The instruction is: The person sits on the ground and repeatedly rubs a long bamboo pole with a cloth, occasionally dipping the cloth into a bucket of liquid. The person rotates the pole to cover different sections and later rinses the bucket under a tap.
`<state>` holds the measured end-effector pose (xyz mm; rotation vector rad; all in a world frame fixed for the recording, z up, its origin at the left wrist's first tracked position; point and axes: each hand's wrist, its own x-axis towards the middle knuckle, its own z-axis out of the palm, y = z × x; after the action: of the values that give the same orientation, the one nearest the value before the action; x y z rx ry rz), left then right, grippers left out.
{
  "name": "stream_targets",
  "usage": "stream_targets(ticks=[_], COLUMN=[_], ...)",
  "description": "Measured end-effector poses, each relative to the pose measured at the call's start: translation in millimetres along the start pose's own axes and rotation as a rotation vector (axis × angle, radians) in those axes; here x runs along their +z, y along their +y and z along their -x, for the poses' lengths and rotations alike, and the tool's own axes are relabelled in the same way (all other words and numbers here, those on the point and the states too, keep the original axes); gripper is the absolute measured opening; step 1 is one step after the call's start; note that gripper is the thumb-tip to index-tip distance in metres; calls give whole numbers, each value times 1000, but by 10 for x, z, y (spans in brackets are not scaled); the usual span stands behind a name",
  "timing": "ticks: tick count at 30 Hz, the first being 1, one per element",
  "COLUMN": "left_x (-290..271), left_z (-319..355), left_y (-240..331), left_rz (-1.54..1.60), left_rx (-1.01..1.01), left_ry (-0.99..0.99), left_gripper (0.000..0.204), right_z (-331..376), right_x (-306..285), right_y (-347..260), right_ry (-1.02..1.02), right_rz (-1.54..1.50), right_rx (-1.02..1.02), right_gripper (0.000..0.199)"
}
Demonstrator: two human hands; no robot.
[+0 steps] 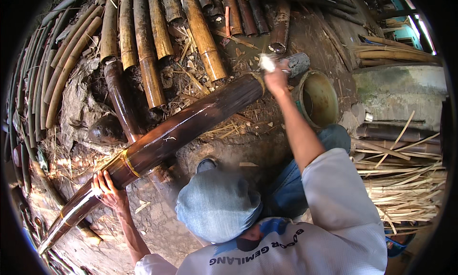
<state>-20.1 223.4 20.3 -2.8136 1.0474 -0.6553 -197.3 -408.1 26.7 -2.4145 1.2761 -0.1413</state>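
Observation:
A long, dark brown, glossy bamboo pole (191, 124) lies on a slant from lower left to upper right over the dirt ground. My left hand (107, 190) grips its underside near a yellowish node ring (126, 163). My right hand (275, 78) is stretched out to the pole's far end, shut on a pale, blurred wad (267, 62) that may be a cloth. A head in a blue-grey cap (217, 206) and a white shirt (334, 213) fill the lower middle of the view.
Yellow-brown bamboo poles (152, 46) lie side by side at the top, and thin bent canes (52, 70) at the left. A round greenish basin (327, 101) sits right of the pole's end, beside a short log (299, 62). Split bamboo strips (405, 191) are piled at the right, below a concrete block (400, 91).

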Motion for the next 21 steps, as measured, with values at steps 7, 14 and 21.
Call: stream_targets(ticks=[7,14,21], left_x=[-51,-35,-10], left_z=[-14,98,166], left_y=[197,273,307], left_rz=[-28,-35,-17], left_rx=[9,-60,-78], left_ry=[241,255,221], left_gripper=[50,42,51], right_z=[492,477,-58], right_x=[107,95,-313], right_y=[-290,-479,-332], right_ry=[101,-183,-127], right_rz=[-8,259,164], right_rx=[-87,-175,123], right_gripper=[76,60,67])
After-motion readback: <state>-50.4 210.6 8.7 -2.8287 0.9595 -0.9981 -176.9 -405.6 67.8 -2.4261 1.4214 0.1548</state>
